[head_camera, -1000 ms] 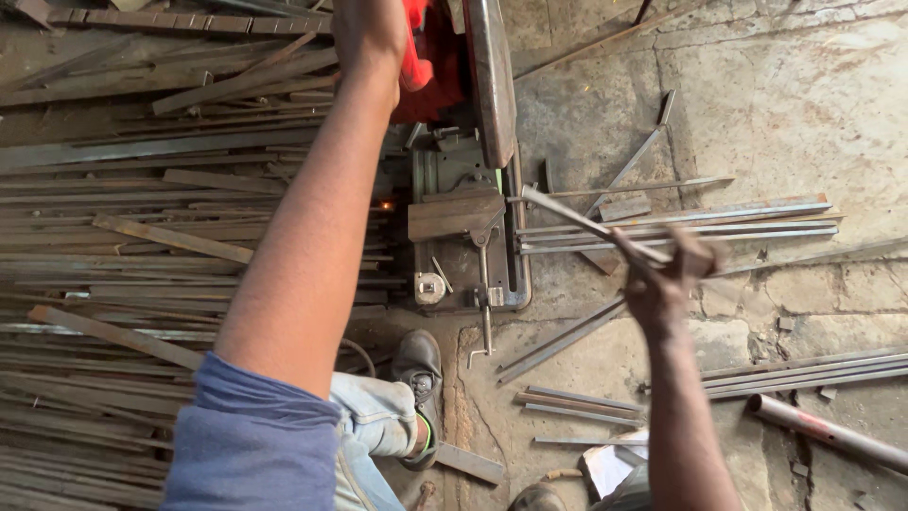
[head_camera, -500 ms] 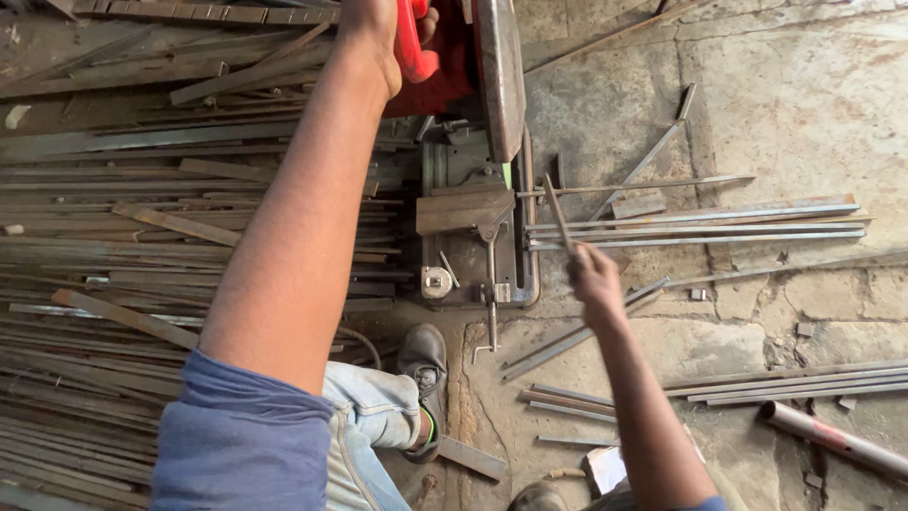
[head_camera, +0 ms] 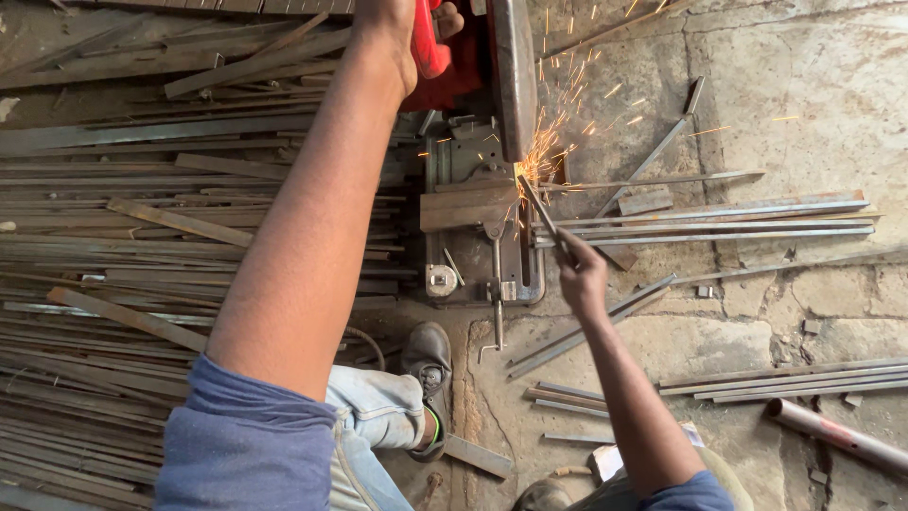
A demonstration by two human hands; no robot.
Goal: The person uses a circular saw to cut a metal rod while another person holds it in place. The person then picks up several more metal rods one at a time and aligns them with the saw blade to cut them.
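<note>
The left hand (head_camera: 402, 28) wraps its fingers around the saw's red handle (head_camera: 427, 47). The right hand (head_camera: 582, 274) pinches a thin metal strip (head_camera: 541, 210) against the round blade (head_camera: 515, 66) (sparks fly). Long rusty bars (head_camera: 142, 237) crowd the floor (head_camera: 804, 85).
</note>
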